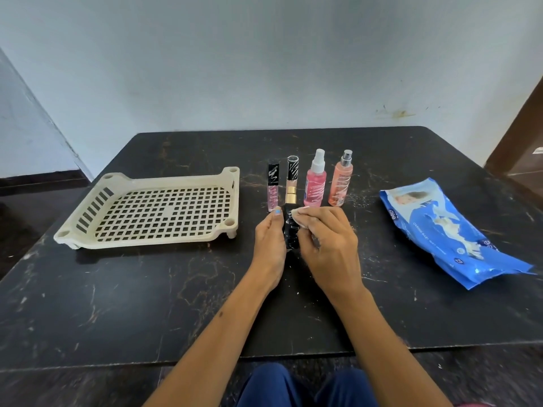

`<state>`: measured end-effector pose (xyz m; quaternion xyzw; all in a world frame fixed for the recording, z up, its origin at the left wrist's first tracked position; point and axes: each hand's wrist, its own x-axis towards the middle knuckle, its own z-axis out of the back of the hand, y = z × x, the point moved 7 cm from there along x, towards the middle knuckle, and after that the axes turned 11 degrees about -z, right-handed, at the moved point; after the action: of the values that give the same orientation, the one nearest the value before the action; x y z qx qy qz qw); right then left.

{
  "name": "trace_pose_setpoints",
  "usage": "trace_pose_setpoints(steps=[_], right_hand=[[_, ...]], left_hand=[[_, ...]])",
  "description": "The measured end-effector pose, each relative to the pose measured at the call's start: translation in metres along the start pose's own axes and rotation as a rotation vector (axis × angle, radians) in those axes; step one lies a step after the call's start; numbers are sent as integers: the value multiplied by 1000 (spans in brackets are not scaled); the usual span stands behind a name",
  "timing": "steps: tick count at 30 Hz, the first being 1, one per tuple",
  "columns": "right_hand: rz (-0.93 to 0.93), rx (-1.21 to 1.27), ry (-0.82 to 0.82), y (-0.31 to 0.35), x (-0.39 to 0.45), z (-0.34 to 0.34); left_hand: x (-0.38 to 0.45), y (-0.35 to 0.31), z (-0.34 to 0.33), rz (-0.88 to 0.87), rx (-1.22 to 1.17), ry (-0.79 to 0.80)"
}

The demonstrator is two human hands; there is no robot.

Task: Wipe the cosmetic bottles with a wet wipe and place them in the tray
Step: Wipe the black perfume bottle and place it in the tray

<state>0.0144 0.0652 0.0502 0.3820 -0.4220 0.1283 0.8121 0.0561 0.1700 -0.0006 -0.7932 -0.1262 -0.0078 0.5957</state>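
My left hand [269, 245] grips a black cosmetic bottle [291, 230] with a gold cap [291, 198], held above the middle of the table. My right hand [327, 245] holds a white wet wipe [301, 220] against the bottle's right side. Behind my hands stand a pink lip gloss tube [273, 186], a beige tube with a black cap [292, 174], a pink spray bottle [316, 180] and an orange spray bottle [340, 180]. The cream perforated tray [88, 230] sits to the left with nothing in it.
A blue wet wipe pack [452, 233] lies at the right of the dark scratched table [147, 304]. A pale wall rises behind the table's far edge. My blue-clad knees [293, 389] show below the near edge.
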Motion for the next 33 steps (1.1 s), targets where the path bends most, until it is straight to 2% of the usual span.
trace_pose_setpoints(steps=[11,19,22,33], right_hand=[[16,-50,-51,4,1,1],[4,-40,-48,3,0,0],[51,-24,-24,9,-1,-3],[28,-31,-20,6,-1,-1]], left_hand=[[0,3,-1,-43,38,54],[0,3,0,-56,52,42],[0,5,2,-46,74,37],[-4,-5,-5,-7,-8,84]])
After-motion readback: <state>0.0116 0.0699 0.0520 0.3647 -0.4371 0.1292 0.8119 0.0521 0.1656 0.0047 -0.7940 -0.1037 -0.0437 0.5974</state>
